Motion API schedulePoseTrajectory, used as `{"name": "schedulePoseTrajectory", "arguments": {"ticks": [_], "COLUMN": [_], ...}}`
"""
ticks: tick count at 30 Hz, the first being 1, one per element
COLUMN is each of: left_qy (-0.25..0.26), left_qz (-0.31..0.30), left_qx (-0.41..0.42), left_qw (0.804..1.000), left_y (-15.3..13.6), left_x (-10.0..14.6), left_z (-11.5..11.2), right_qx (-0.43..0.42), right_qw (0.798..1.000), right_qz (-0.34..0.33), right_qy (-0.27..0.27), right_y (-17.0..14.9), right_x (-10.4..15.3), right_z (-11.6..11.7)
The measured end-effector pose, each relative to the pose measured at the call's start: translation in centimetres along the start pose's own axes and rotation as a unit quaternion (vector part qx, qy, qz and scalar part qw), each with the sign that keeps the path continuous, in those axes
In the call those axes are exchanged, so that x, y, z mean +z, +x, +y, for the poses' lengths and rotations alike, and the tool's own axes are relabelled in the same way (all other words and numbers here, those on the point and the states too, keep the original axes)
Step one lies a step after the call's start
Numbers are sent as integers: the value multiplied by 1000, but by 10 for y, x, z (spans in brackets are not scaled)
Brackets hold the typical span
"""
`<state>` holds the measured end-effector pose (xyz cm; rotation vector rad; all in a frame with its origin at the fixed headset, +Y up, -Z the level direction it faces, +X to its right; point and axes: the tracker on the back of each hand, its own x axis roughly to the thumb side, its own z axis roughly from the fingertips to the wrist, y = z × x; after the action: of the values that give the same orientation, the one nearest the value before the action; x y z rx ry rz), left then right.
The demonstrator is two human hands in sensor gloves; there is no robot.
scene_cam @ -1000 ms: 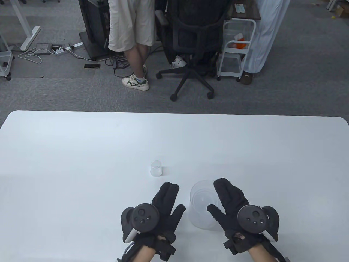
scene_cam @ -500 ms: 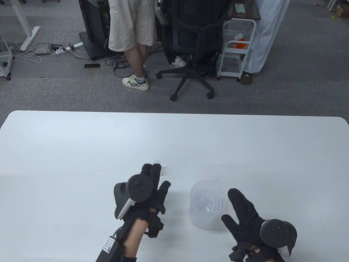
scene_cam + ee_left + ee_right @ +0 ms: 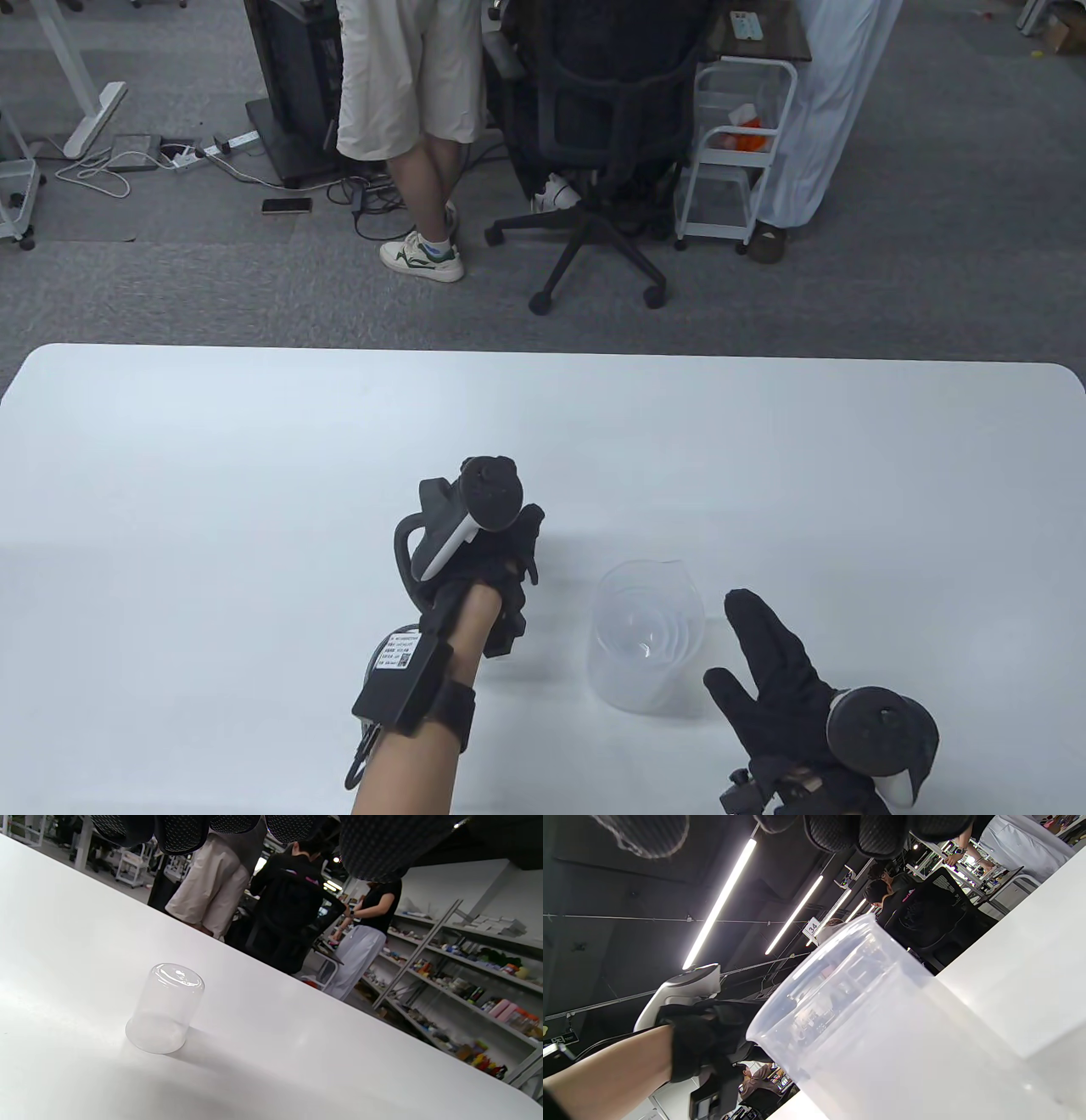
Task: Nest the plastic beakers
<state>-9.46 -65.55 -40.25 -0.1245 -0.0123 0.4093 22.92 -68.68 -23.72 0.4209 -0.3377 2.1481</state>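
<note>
A large clear beaker (image 3: 646, 632) stands upright on the white table (image 3: 254, 475), with smaller beakers nested inside it. It fills the right wrist view (image 3: 882, 1027). My right hand (image 3: 734, 645) is open just right of it, not touching. A small clear beaker (image 3: 165, 1007) stands alone and appears to be mouth down. My left hand (image 3: 517, 531) hovers over it, hiding it in the table view. In the left wrist view the gloved fingers (image 3: 182, 832) hang above the beaker, apart from it and holding nothing.
The table's far edge (image 3: 543, 352) faces an office chair (image 3: 598, 136) and people standing on the carpet. A white cart (image 3: 734, 153) stands behind the chair. Shelves (image 3: 466, 984) show in the left wrist view.
My left hand has moved forward and tilted over the small beaker, which it now hides. My right hand has pulled back from the large beaker's rim to its right side.
</note>
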Motion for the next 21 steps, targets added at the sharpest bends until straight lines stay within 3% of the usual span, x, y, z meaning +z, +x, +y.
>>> {"name": "schedulePoseTrajectory", "arguments": {"ticks": [11, 21], "left_qy": [-59, -101], "left_qz": [67, 105], "left_qx": [-48, -66], "left_qw": [995, 987], "left_y": [-13, -35], "left_x": [-53, -73], "left_z": [-32, -63], "right_qx": [4, 9], "right_qw": [1000, 1000], "right_qz": [-2, -6], "right_qy": [1, 4], "right_y": [0, 0], "right_x": [0, 0], "right_z": [0, 0]}}
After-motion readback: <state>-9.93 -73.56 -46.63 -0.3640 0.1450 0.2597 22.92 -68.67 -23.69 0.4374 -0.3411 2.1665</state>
